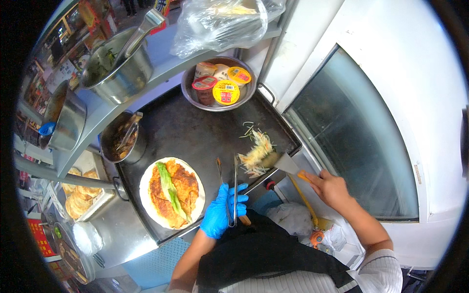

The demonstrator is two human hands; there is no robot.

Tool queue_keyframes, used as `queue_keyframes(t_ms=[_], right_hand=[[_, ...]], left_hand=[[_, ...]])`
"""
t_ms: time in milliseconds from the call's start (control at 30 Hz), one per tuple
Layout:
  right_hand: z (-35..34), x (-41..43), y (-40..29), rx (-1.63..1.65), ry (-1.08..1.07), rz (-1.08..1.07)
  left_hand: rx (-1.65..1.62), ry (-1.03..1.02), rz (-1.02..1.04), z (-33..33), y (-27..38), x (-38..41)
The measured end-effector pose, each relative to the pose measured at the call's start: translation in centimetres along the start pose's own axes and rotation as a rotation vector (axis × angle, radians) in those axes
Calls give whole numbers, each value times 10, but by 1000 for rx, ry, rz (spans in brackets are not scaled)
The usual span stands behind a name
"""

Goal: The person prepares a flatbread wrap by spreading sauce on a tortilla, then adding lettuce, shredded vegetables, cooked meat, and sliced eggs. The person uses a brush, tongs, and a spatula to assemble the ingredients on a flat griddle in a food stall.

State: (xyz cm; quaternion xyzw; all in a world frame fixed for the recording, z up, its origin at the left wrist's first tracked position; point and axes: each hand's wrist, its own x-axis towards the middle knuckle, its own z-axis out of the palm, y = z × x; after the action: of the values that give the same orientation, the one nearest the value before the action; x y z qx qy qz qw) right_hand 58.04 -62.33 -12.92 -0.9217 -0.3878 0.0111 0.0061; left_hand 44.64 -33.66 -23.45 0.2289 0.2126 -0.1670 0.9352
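Observation:
My right hand (329,188) grips the orange handle of a metal spatula (287,163). Its blade touches a heap of shredded vegetables (258,152) near the right front edge of the black griddle (176,124). My left hand (216,216), in a blue disposable glove, holds metal tongs (235,183) whose arms are apart with nothing between the tips. Beside the glove shows the end of a wooden handle (245,220); its tool is hidden. Left of that hand lies a round flatbread (146,196), spread with reddish-orange sauce (187,179) and topped by a lettuce leaf (169,188).
A metal bowl (188,99) of sealed cups sits at the griddle's back. A pot with tongs (141,150) stands at its left corner. The shelf (161,73) above carries steel pots (126,86) and a plastic bag (220,33). Flatbreads fill a tray (97,201) at left.

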Motion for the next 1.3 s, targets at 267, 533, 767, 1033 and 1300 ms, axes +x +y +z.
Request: queue_keyframes(t_ms=[267, 533, 767, 1033, 1300], right_hand=[[72, 24, 7, 171, 266, 165], [131, 31, 11, 258, 423, 149], [125, 45, -55, 360, 47, 172], [154, 38, -47, 437, 90, 254], [107, 38, -70, 221, 222, 352]], left_hand=[[-44, -72, 27, 22, -6, 50], [-131, 82, 83, 49, -24, 112], [-24, 120, 96, 45, -43, 124], [217, 71, 89, 24, -15, -20], [-247, 432, 604, -63, -35, -208]])
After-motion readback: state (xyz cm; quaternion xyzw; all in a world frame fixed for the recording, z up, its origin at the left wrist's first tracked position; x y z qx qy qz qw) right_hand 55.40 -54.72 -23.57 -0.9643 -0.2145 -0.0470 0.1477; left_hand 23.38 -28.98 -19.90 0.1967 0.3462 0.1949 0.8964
